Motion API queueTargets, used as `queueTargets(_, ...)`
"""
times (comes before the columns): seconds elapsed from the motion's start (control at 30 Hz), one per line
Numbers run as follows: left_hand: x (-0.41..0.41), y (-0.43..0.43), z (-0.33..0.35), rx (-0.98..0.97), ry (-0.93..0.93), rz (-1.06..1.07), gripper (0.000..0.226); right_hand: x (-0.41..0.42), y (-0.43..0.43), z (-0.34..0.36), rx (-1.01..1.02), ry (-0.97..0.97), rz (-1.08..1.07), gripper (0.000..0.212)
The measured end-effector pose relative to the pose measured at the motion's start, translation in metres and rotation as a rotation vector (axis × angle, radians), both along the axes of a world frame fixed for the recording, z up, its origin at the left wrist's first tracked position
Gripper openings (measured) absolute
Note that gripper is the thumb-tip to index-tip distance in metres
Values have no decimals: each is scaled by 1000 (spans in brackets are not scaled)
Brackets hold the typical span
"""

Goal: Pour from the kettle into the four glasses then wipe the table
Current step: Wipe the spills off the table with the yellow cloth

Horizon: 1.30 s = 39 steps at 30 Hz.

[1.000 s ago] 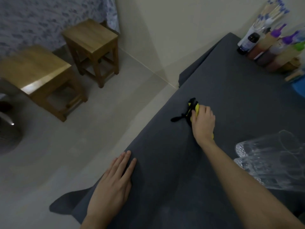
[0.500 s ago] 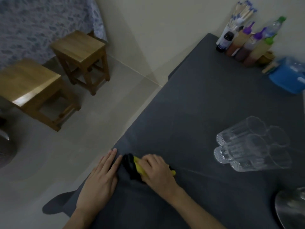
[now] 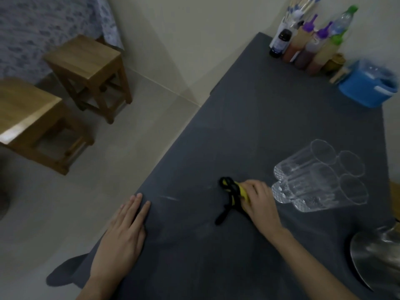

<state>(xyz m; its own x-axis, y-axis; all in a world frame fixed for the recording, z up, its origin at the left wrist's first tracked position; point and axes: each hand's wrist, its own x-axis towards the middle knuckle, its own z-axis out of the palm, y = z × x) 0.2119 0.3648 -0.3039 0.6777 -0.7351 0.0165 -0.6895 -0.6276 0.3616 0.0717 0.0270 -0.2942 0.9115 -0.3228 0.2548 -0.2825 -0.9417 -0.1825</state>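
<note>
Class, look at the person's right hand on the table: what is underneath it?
Under the right hand lies a yellow and black cloth, pressed onto the dark table. Its black end sticks out leftward; the part beneath the palm is covered.

We see two bare hands, left hand (image 3: pixel 121 237) & right hand (image 3: pixel 260 202), w/ forearms bare as far as the frame edge: no sleeves, no gloves. No rings or watch that we can make out, tho the pic is dim & a bit soft. Nails short, unpainted. Fingers slim.
</note>
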Motion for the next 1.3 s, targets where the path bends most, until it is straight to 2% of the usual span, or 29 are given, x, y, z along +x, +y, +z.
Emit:
queueTargets(0.07, 0, 0, -2, -1, 5, -1, 53, 21, -8, 1, 29, 23, -51, 39)
queueTargets(0.17, 1, 0, -4, 2, 9, 0, 53, 55, -12, 3, 76, 5, -65, 25)
queueTargets(0.27, 1, 0, -4, 20, 18, 15, 53, 94, -1, 2, 138, -22, -45, 23)
queueTargets(0.47, 0, 0, -2, 41, 13, 14, 53, 153, 72, -3, 149, -34, 117, 20)
queueTargets(0.57, 1, 1, -4, 48, 15, 12, 53, 140, 109, -5, 143, -47, 230, 23)
queueTargets(0.63, 1, 1, -4, 47, 22, 11, 53, 121, 118, -4, 142, -61, 265, 34)
queueTargets(0.7, 2, 1, -3, 48, 21, 7, 53, 103, 115, -2, 132, -50, 291, 42)
queueTargets(0.87, 2, 3, -6, 37, 31, 3, 55, 40, 83, 1, 27, 56, 423, 45)
queueTargets(0.93, 3, 2, -7, 27, 34, 4, 55, 11, 59, 3, 8, 91, 363, 51)
queueTargets(1.0, 4, 1, -6, 15, 33, 2, 53, -12, 37, 6, 49, 132, 210, 62)
queueTargets(1.07, 5, 0, -7, 0, 29, 1, 53, -23, 30, 11, 83, 150, 89, 57)
queueTargets(1.1, 4, 0, -8, -12, 24, 4, 54, -24, 31, 12, 104, 145, 74, 53)
queueTargets(1.17, 6, -1, -11, -36, 13, 8, 56, -15, 39, 11, 127, 142, 114, 58)
queueTargets(1.3, 7, -1, -16, -53, -7, -3, 56, 17, 31, 5, 34, 148, 153, 65)
